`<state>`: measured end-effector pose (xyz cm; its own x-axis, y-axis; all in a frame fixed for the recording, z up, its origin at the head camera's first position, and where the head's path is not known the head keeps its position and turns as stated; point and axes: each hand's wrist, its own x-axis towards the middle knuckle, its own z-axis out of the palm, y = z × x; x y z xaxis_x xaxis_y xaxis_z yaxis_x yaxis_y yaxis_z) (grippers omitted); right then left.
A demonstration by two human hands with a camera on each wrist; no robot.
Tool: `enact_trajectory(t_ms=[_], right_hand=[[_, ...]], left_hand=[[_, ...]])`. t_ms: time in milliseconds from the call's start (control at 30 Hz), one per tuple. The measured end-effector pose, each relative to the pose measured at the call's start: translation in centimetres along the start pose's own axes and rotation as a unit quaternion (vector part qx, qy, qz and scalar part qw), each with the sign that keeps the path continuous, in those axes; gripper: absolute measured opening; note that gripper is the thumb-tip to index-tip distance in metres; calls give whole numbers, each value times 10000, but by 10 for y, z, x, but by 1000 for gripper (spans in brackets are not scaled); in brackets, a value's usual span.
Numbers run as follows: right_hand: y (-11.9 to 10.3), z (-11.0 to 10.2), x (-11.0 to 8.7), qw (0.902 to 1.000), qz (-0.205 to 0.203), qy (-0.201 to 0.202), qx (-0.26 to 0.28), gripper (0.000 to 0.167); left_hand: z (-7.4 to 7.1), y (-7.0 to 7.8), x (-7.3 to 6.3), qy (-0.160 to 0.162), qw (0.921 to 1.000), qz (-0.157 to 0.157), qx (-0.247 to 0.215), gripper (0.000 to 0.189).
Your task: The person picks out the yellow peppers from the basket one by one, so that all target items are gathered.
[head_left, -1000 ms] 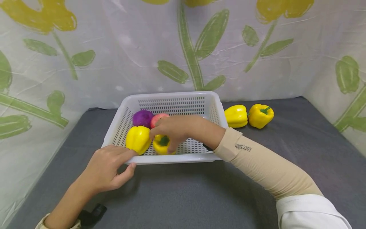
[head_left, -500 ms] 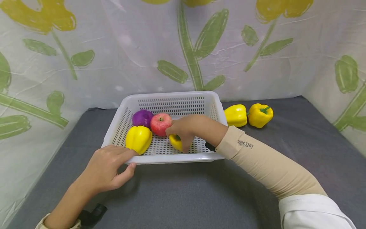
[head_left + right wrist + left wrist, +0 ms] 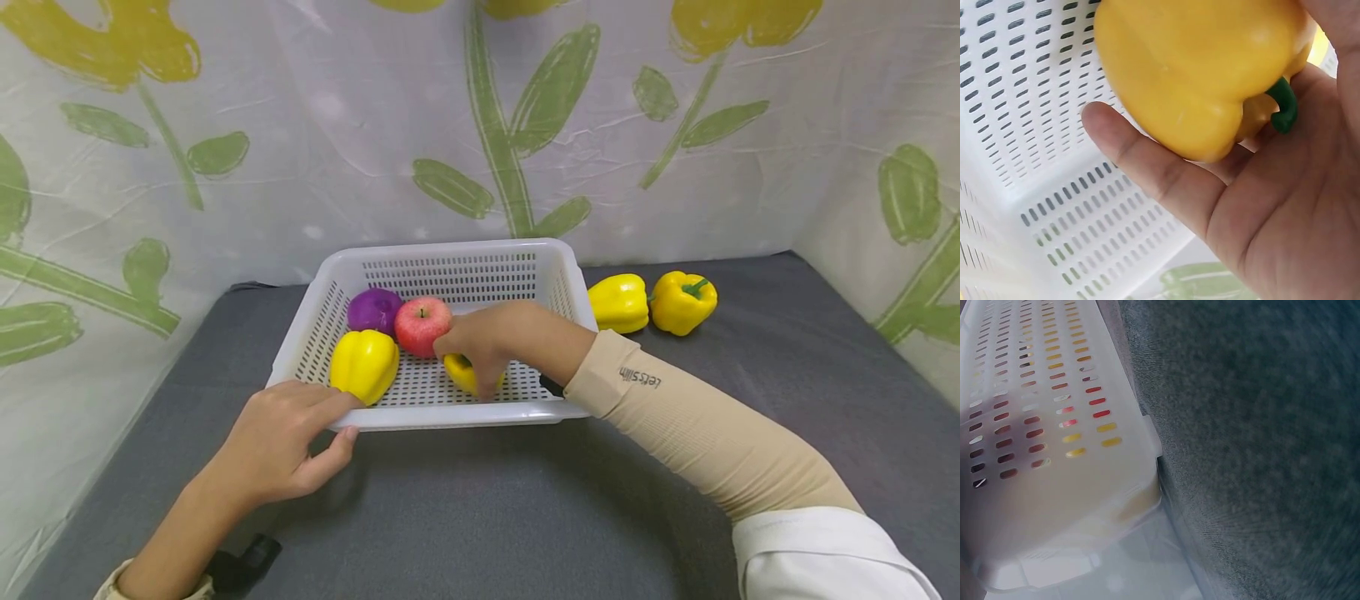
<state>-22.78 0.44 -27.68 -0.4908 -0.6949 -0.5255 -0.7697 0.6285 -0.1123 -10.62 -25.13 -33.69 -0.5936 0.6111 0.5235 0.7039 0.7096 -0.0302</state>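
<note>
In the head view a white slotted plastic basket (image 3: 465, 415) sits on the dark grey cloth. My left hand (image 3: 281, 437) holds its near left corner, fingers over the rim and thumb outside; the left wrist view shows the basket's slotted wall (image 3: 1054, 500). Inside the basket, my right hand (image 3: 491, 337) grips a yellow bell pepper (image 3: 1179, 69) with a green stem, fingers and thumb around its sides. From above, the hand covers most of this pepper. Left of it are a red apple (image 3: 422, 327), a round purple item (image 3: 373, 310) and another yellow pepper (image 3: 364, 367).
Two more yellow bell peppers, one lying on its side (image 3: 618, 303) and one showing its stem (image 3: 683, 304), are on the cloth right of the basket. A white curtain (image 3: 330, 125) with painted flowers stands behind the cloth-covered table (image 3: 480, 517).
My right hand has shifted right inside the basket with the yellow pepper, uncovering the apple; it has stayed nearly still over the last half second. The left hand has not moved.
</note>
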Motion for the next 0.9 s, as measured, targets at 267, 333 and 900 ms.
enact_trajectory(t_ms=[267,333,900], right_hand=[[-2,0,2,9998,165,16,52,72],[-2,0,2,9997,219,2,97,76],[-1,0,3,9996,-136,-71,-224,59]], left_hand=[[-2,0,1,-15,10000,7,25,20],[-2,0,0,-28,10000,-6,26,20],[0,0,0,-37,10000,-16,-7,21]])
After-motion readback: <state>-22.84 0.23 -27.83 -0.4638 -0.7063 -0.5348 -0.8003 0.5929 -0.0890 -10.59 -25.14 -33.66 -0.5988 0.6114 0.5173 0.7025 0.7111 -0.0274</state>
